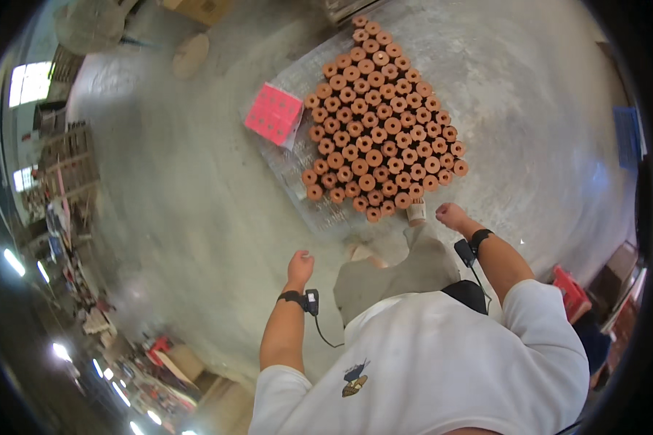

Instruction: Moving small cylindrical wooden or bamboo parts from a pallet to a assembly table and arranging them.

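Many round, terracotta-coloured pieces [374, 156] stand packed together on the floor in front of me. Most have a hole in the middle, and some have notched rims. My right hand [451, 216], its fingers curled in, hangs just short of the group's near right edge without touching it. Lower and to the left, my left hand [300, 268] is loosely closed away from the pieces. Neither hand shows anything in it. A bright pink-red square block [273, 114] with rows of small dots lies left of the group.
A pale sheet [286, 170] lies under the pieces on the grey concrete floor [167, 181]. My foot [416, 211] is close to the group's near edge. Wooden pallets [72, 163] line the far left. A blue crate [627, 138] and a red plastic object [571, 293] are at the right.
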`<act>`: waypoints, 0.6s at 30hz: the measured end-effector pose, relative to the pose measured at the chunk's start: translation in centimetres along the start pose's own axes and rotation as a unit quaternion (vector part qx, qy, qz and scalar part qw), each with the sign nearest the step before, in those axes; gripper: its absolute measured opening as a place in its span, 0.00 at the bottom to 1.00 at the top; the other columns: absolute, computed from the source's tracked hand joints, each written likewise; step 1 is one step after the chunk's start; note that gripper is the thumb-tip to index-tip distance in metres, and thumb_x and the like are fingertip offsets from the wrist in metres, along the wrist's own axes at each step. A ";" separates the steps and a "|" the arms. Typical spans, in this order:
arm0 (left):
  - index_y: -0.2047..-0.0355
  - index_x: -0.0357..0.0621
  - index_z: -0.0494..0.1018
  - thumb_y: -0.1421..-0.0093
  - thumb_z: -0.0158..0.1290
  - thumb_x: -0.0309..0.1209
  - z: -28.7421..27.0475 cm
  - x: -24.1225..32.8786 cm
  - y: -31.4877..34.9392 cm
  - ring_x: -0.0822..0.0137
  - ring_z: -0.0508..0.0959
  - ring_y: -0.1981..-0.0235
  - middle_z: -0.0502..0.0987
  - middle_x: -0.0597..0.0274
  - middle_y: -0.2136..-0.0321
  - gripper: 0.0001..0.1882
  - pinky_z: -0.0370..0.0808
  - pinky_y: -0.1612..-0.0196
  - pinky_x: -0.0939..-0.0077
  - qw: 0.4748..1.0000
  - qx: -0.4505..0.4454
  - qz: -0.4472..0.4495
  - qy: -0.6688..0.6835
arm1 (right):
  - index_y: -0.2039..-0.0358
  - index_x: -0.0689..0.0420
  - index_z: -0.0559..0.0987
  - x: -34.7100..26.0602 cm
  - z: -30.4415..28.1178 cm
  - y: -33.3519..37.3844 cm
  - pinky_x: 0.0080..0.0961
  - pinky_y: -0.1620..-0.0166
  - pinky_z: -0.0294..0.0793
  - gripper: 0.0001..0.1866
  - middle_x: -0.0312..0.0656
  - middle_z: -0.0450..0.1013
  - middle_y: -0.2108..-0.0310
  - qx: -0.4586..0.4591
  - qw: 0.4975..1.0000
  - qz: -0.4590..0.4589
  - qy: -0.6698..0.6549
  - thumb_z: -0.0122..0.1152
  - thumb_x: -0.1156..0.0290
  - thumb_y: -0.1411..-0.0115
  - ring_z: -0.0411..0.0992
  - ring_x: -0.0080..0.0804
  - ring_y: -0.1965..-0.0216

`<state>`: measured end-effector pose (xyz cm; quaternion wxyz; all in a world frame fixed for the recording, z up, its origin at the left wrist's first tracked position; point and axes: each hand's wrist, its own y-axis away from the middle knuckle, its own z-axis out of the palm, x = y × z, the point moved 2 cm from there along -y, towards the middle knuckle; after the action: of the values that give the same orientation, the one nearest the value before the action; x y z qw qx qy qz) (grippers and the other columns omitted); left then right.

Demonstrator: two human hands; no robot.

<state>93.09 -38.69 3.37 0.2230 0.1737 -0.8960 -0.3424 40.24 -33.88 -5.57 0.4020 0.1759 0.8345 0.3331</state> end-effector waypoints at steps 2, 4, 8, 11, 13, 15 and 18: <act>0.52 0.43 0.76 0.43 0.57 0.39 -2.1 1.1 -2.3 0.52 0.82 0.58 0.83 0.48 0.63 0.20 0.77 0.52 0.61 0.999 -0.001 0.010 -0.032 | 0.61 0.60 0.83 -0.1 1.0 0.2 0.38 0.53 0.77 0.17 0.53 0.80 0.63 -0.032 0.993 0.083 -0.079 0.61 0.62 0.48 0.78 0.52 0.58; 0.52 0.41 0.77 0.43 0.58 0.38 -3.8 2.5 -4.9 0.54 0.82 0.59 0.82 0.48 0.63 0.21 0.77 0.53 0.63 0.998 -0.004 0.018 -0.059 | 0.63 0.62 0.83 0.1 1.7 0.3 0.29 0.67 0.79 0.14 0.44 0.79 0.74 -0.004 0.995 0.071 -0.072 0.59 0.67 0.46 0.77 0.31 0.72; 0.53 0.41 0.76 0.44 0.58 0.38 -3.3 7.7 -11.1 0.49 0.80 0.57 0.79 0.45 0.59 0.20 0.75 0.51 0.59 0.987 -0.034 0.122 -0.104 | 0.62 0.62 0.82 3.9 5.7 1.4 0.28 0.70 0.78 0.14 0.42 0.78 0.73 0.030 0.979 0.182 -0.085 0.60 0.67 0.45 0.76 0.30 0.73; 0.52 0.42 0.75 0.45 0.59 0.37 -2.4 7.2 -16.5 0.49 0.78 0.55 0.77 0.45 0.56 0.21 0.74 0.50 0.57 0.970 -0.049 0.194 -0.141 | 0.62 0.61 0.82 1.7 9.8 1.1 0.30 0.66 0.78 0.15 0.43 0.80 0.73 0.097 0.939 0.253 -0.213 0.62 0.64 0.45 0.77 0.31 0.74; 0.51 0.43 0.74 0.45 0.60 0.36 -1.6 5.7 -20.6 0.49 0.77 0.54 0.76 0.46 0.55 0.22 0.74 0.49 0.56 0.958 -0.057 0.225 -0.170 | 0.62 0.61 0.82 -1.4 13.9 1.4 0.30 0.66 0.78 0.14 0.43 0.80 0.71 0.139 0.926 0.257 -0.240 0.61 0.65 0.44 0.77 0.30 0.73; 0.47 0.43 0.71 0.46 0.61 0.32 -0.5 5.2 -24.0 0.47 0.73 0.49 0.75 0.47 0.52 0.25 0.72 0.47 0.55 0.918 -0.035 0.319 -0.233 | 0.59 0.61 0.81 -3.8 17.6 2.5 0.28 0.63 0.78 0.13 0.41 0.79 0.69 0.148 0.915 0.246 -0.284 0.60 0.67 0.41 0.77 0.28 0.69; 0.43 0.43 0.67 0.46 0.62 0.29 2.1 5.1 -28.7 0.45 0.70 0.45 0.72 0.46 0.48 0.30 0.70 0.44 0.55 0.899 -0.055 0.351 -0.257 | 0.55 0.61 0.79 -8.5 23.2 4.7 0.28 0.59 0.78 0.15 0.42 0.79 0.66 0.034 0.962 0.203 -0.178 0.59 0.68 0.40 0.77 0.30 0.65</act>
<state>92.22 -60.15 -16.40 0.0997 -0.2591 -0.9045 -0.3238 63.81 -25.69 -8.18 0.4614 0.4121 0.7072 0.3422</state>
